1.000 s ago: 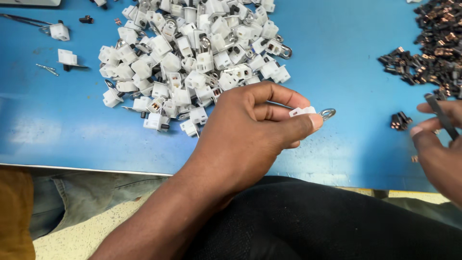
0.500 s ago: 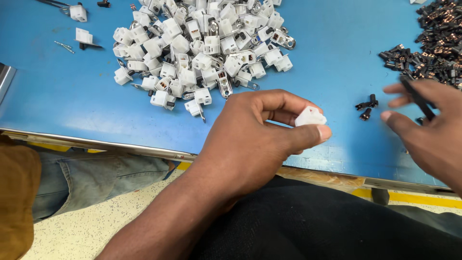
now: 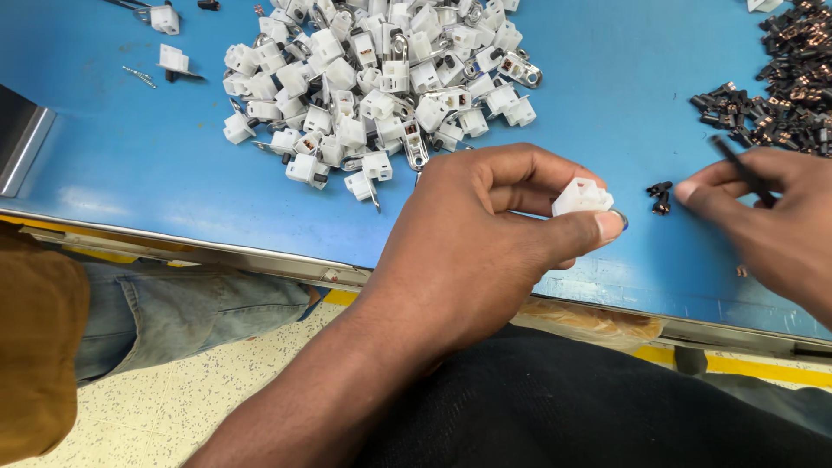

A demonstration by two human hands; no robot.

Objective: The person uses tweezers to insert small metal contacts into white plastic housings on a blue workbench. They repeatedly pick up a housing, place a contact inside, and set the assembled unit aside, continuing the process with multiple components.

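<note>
Pinching white plug [image 3: 582,196] in left hand [image 3: 485,243] — right hand [image 3: 767,221], gripping black pin [image 3: 744,171], now dropping toward loose clips [image 3: 659,196] at 3 o'clock.

On the table [image 3: 156,165], toward the far middle: a heap of plastic housings [image 3: 381,78]. Left of the heap, apart: two loose housings [image 3: 173,59]. At the far right edge: a pile of small terminals [image 3: 793,87]. Nearer, between the hands: two stray terminals [image 3: 660,195]. Left hand [image 3: 485,243] above the near table edge, with one housing [image 3: 582,196] in its fingertips. Right hand [image 3: 771,221] just right of the stray terminals, below the pile.
</note>
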